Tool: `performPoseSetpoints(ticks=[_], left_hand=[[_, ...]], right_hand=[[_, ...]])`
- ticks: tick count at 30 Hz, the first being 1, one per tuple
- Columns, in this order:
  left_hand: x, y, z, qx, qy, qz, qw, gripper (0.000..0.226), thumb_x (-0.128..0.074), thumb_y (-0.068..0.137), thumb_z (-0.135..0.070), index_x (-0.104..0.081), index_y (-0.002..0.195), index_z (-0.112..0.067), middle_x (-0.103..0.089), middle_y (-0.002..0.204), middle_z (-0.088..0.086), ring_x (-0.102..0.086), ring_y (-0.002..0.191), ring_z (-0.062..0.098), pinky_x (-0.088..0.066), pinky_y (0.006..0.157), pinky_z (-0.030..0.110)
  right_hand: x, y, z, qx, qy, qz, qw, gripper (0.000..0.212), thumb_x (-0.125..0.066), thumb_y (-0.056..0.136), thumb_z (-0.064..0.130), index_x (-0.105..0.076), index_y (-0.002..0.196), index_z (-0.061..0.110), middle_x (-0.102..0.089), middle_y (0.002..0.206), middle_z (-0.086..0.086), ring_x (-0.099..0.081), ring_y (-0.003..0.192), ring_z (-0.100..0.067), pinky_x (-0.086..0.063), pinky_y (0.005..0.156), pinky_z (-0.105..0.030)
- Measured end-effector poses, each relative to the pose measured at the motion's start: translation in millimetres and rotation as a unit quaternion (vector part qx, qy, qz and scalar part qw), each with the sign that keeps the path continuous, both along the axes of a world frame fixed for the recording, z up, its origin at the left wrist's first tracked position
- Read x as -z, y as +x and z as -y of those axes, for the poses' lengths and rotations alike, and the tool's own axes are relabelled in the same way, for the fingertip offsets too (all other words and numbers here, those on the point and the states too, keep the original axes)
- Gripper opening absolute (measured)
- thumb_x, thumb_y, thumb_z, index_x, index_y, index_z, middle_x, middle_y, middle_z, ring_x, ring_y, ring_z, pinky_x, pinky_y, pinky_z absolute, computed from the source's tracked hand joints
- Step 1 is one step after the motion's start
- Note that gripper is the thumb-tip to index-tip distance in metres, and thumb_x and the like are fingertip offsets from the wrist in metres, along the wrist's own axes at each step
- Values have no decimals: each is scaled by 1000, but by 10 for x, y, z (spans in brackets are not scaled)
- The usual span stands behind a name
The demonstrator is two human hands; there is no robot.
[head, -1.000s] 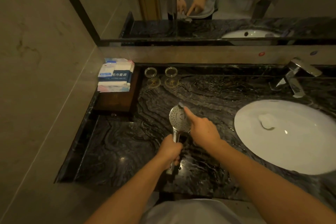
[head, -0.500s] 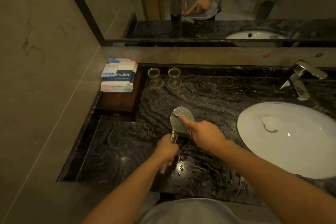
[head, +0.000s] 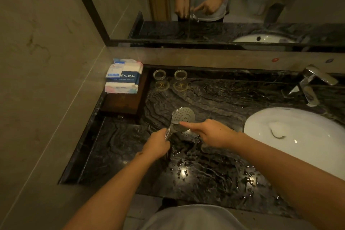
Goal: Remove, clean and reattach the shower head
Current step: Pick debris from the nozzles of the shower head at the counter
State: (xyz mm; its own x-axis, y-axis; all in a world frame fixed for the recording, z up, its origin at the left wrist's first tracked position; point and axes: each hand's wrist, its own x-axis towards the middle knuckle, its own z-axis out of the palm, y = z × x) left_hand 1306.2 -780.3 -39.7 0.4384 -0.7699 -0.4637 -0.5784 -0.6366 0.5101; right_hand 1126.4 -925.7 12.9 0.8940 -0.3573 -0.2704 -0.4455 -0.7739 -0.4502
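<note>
Above a wet black marble desk (head: 214,177) beside the white basin (head: 308,147), the left hand (head: 157,144) grips the shower head (head: 183,117) by its handle while the right hand (head: 214,133), other fingers curled, presses an extended forefinger against its perforated face.

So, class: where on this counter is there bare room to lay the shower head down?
Bare patches: the dark counter left of the left hand, in front of the wooden tray; and mid-counter between the two glasses and the faucet. The near edge is wet. The back-left corner is crowded.
</note>
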Motion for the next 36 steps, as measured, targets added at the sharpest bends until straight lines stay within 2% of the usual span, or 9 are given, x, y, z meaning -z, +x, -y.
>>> performPoseSetpoints(ticks=[4, 7, 13, 17, 21, 25, 30, 33, 36], left_hand=[[-38, -148, 54, -3, -8, -56, 998, 19, -52, 87, -9, -57, 104, -15, -66, 93, 10, -65, 81, 28, -49, 65, 31], [-115, -268, 89, -144, -22, -277, 950, 16, -47, 90, 0, -49, 90, -15, -47, 58, 0, -41, 41, 12, -32, 39, 24], [-172, -521, 186, -303, 7, -477, 825, 24, -50, 92, 6, -46, 76, -12, -40, 51, -2, -34, 35, 6, -28, 34, 17], [-178, -599, 218, -308, 26, -488, 816, 21, -47, 94, 4, -50, 77, -8, -41, 53, -1, -35, 34, 6, -29, 33, 15], [-206, -653, 222, -311, 32, -487, 815, 25, -48, 92, 6, -47, 74, -11, -41, 51, -1, -34, 35, 6, -27, 35, 15], [-214, -669, 236, -327, 26, -501, 801, 21, -47, 93, 5, -48, 77, -9, -40, 50, -1, -33, 33, 6, -28, 33, 14], [-215, -649, 182, -348, 17, -514, 784, 25, -48, 92, 6, -44, 74, -11, -38, 48, -2, -33, 32, 5, -28, 32, 14], [-192, -652, 167, -354, 22, -521, 777, 29, -47, 93, 5, -44, 70, -12, -36, 45, -3, -32, 30, 5, -27, 31, 13], [-218, -662, 177, -343, 29, -518, 783, 31, -48, 92, 6, -42, 67, -13, -37, 44, -3, -32, 29, 6, -27, 31, 14]], right_hand=[[45, 49, -78, 16, 22, 20, 999, 57, -41, 105, 24, -23, 148, 57, -69, 97, -6, -61, 76, -18, -51, 80, -34], [90, -131, -75, 84, -14, 22, 996, 64, -42, 104, 21, -16, 146, 61, -53, 62, 7, -45, 51, -11, -46, 60, -34], [345, -135, -377, 225, 15, 62, 972, 72, -43, 102, 18, -5, 146, 61, -61, 65, -9, -57, 55, -25, -52, 59, -46], [420, -141, -620, 147, 24, 36, 988, 74, -40, 99, 18, -5, 148, 61, -67, 77, -9, -62, 66, -25, -54, 66, -45], [423, -181, -439, 219, -38, 15, 975, 80, -42, 98, 20, 5, 145, 64, -65, 79, -9, -63, 70, -28, -55, 67, -45], [409, -221, -563, 131, -13, 14, 991, 84, -41, 96, 19, 10, 138, 71, -67, 82, -9, -64, 73, -28, -55, 68, -45], [446, -370, -483, 209, -9, 38, 977, 82, -43, 99, 18, 5, 142, 68, -65, 71, -8, -61, 59, -24, -55, 62, -44], [415, -341, -695, 155, -7, 4, 988, 79, -42, 99, 18, 3, 147, 62, -66, 77, -9, -63, 66, -26, -55, 66, -43], [477, -281, -494, 254, -25, 11, 967, 77, -43, 98, 17, -4, 150, 58, -69, 84, -12, -65, 72, -30, -55, 66, -42]])
